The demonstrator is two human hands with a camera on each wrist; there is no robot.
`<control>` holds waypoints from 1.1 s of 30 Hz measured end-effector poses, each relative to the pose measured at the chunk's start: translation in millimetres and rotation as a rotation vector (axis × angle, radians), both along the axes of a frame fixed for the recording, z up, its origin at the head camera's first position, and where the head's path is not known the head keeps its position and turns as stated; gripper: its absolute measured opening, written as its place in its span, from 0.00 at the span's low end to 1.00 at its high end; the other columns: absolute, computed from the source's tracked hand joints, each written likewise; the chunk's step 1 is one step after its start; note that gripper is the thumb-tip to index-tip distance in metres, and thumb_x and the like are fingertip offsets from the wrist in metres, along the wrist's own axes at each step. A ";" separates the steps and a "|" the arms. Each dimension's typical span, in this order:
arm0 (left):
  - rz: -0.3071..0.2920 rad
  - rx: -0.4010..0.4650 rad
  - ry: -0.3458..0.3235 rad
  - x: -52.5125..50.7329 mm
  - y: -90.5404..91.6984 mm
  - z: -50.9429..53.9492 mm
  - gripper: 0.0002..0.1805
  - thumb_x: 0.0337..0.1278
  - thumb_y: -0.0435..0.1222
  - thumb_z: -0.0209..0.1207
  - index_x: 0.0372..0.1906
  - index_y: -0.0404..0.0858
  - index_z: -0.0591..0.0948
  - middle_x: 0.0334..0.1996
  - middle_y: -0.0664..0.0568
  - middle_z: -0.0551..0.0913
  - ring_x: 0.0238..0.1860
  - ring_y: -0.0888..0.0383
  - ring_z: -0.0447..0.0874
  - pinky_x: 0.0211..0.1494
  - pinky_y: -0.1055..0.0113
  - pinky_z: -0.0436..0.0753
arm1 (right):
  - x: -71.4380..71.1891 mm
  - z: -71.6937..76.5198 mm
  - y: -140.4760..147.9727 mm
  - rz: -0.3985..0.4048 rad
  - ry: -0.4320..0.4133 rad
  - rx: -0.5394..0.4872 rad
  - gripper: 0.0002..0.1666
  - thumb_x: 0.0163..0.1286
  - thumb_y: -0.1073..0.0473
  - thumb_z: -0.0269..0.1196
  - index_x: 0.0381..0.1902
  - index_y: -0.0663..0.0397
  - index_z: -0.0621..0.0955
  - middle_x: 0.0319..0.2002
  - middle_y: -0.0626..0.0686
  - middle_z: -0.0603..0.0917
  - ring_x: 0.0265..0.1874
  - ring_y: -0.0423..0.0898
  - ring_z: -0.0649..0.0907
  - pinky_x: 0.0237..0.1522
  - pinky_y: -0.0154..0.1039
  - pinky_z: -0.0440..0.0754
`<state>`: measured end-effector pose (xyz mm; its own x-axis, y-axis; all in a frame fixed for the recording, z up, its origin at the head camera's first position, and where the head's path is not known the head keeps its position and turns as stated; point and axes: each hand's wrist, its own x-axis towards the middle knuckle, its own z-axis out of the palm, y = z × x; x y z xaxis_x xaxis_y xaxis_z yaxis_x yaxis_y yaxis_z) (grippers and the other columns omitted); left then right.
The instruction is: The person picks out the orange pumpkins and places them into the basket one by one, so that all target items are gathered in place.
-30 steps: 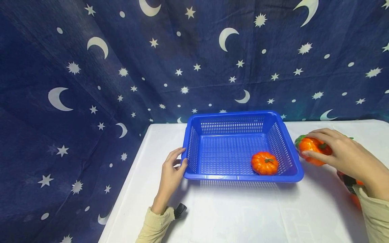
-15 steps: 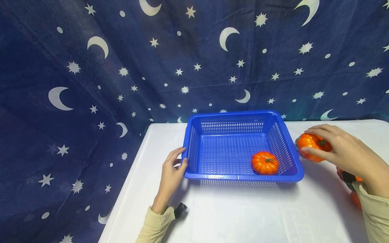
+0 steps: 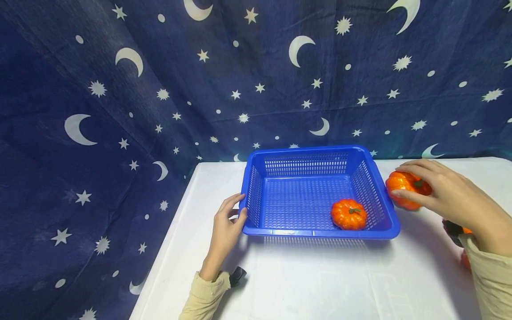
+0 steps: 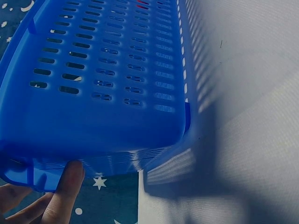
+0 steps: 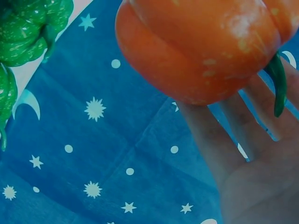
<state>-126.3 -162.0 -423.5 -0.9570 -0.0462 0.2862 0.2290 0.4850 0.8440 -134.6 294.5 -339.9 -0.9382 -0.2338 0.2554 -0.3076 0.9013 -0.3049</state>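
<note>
Right hand [image 3: 452, 194] has a good grip on an orange pumpkin [image 3: 402, 183]: thumb on the near side, fingers over the far side, spread about as wide as the body. Right wrist view shows the fingers running behind it, green stem [image 5: 278, 88] beside the palm. Change over the last second: hand and pumpkin shifted slightly left and away from the person, small move, no regrip visible. Green patch that showed behind the pumpkin is now covered in the head view. Held pumpkin sits just right of the blue basket [image 3: 288, 233], outside it, at the right rim; can't tell if it touches. Looks lifted, but clearance under it isn't readable. My read: mid-carry, closer to the basket, not in yet, nothing released. Left hand [image 3: 226, 226] holds the basket's left rim between thumb and fingers; neither has moved noticeably, so the basket looks steadied. Second orange pumpkin [image 3: 344, 218] lies in the basket's near right corner, unchanged. Further out: two green pumpkins [image 5: 28, 32] at the edge of the right wrist view; orange patches [image 3: 466, 261] by the right cuff, mostly hidden, can't identify. White tablecloth [image 3: 312, 280] under everything, star-and-moon backdrop [image 3: 240, 71] behind.
</note>
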 end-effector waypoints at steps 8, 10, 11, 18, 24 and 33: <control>-0.005 0.006 -0.004 0.2 -0.1 0.3 0.20 0.64 0.30 0.60 0.61 0.40 0.80 0.64 0.47 0.76 0.42 0.50 0.87 0.41 0.71 0.87 | -2.9 4.1 -5.0 0.017 -0.002 0.001 0.33 0.58 0.44 0.74 0.56 0.56 0.80 0.57 0.65 0.76 0.53 0.65 0.74 0.46 0.71 0.76; -0.005 0.007 -0.006 0.2 -0.3 0.3 0.20 0.64 0.30 0.60 0.61 0.40 0.80 0.64 0.47 0.76 0.42 0.50 0.87 0.41 0.71 0.87 | -3.3 4.8 -6.2 0.024 0.007 -0.002 0.33 0.58 0.44 0.74 0.56 0.55 0.80 0.57 0.64 0.77 0.53 0.64 0.74 0.45 0.70 0.77; -0.005 0.009 -0.007 0.2 -0.5 0.3 0.20 0.64 0.30 0.60 0.61 0.40 0.80 0.64 0.47 0.76 0.42 0.50 0.87 0.41 0.71 0.87 | -3.4 5.2 -6.9 0.028 0.007 -0.006 0.32 0.58 0.44 0.74 0.56 0.55 0.80 0.56 0.63 0.77 0.52 0.63 0.75 0.45 0.70 0.77; -0.008 0.023 -0.011 -0.3 -0.9 -0.5 0.20 0.65 0.30 0.60 0.61 0.40 0.80 0.63 0.47 0.77 0.43 0.49 0.87 0.41 0.70 0.87 | -4.3 9.1 -11.6 0.052 0.030 -0.036 0.32 0.57 0.45 0.75 0.55 0.52 0.80 0.55 0.60 0.78 0.50 0.61 0.75 0.43 0.67 0.77; -0.007 0.018 -0.013 -0.4 -1.2 -1.0 0.20 0.65 0.31 0.60 0.61 0.40 0.80 0.64 0.47 0.76 0.43 0.50 0.87 0.41 0.69 0.88 | -6.4 12.6 -18.0 0.054 -0.001 -0.026 0.35 0.58 0.43 0.74 0.58 0.53 0.80 0.57 0.61 0.77 0.52 0.62 0.76 0.44 0.69 0.78; -0.012 0.014 0.000 -0.4 -0.6 -0.6 0.20 0.64 0.30 0.60 0.61 0.40 0.80 0.64 0.47 0.76 0.43 0.50 0.87 0.41 0.71 0.87 | -9.4 13.2 -25.0 0.095 0.008 -0.054 0.34 0.57 0.44 0.74 0.58 0.53 0.80 0.56 0.60 0.78 0.51 0.60 0.77 0.46 0.67 0.78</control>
